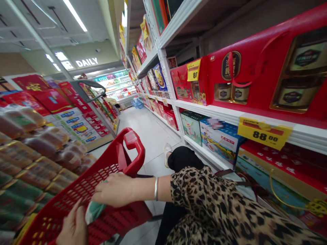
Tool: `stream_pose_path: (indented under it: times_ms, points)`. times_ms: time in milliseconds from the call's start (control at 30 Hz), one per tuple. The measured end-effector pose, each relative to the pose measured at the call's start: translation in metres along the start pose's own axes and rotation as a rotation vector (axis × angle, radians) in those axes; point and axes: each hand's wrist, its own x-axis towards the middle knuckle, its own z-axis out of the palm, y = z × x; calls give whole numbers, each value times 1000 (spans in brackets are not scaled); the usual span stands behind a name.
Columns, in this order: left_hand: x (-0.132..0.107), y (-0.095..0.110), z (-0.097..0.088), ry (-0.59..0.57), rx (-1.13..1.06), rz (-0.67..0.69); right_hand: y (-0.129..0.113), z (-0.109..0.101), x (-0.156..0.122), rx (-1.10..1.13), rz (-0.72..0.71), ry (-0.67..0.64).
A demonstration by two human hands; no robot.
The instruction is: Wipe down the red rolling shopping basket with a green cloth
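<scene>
My right hand [113, 190], with a silver bracelet at the wrist, reaches across a red plastic shopping cart [133, 149]. Its fingers curl over a small teal-and-white item [95, 212], whose kind I cannot make out because the hand covers part of it. Close by at the lower left, my left hand [74, 226] has its fingers bent together beside the item's edge. What those fingers grip, if anything, is hidden. The cart's perforated basket tilts across the view below both hands.
White shelves [217, 114] on the right hold red gift boxes [237, 75] with yellow price tags [264, 132]. Stacked packs of bottled drinks [38, 163] rise at the left. A tiled aisle [135, 120] leads to a lit refrigerated display [114, 85]. A grey-handled cart [88, 89] stands ahead.
</scene>
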Motion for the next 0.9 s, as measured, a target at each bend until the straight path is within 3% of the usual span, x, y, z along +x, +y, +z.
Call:
stream_pose_path:
  times_ms: [167,333,533,600,700,800,900]
  points:
    - [16,7,22,-82,-105,73,-13,-2,-16,-122,-56,151]
    - [16,12,10,-134,-274,-65,-19,-20,-41,-165,-51,258]
    - [20,18,-3,-206,-435,-98,20,-60,-68,-78,93,512]
    - [24,13,-3,-205,-479,-113,37,-62,-71,-13,128,478]
    - [30,14,-5,-218,-552,-170,48,-47,-69,110,87,332]
    - [32,40,-15,-113,-628,-306,43,-26,-64,201,53,319]
    - [28,91,-38,192,-851,-434,34,-15,-61,210,40,386]
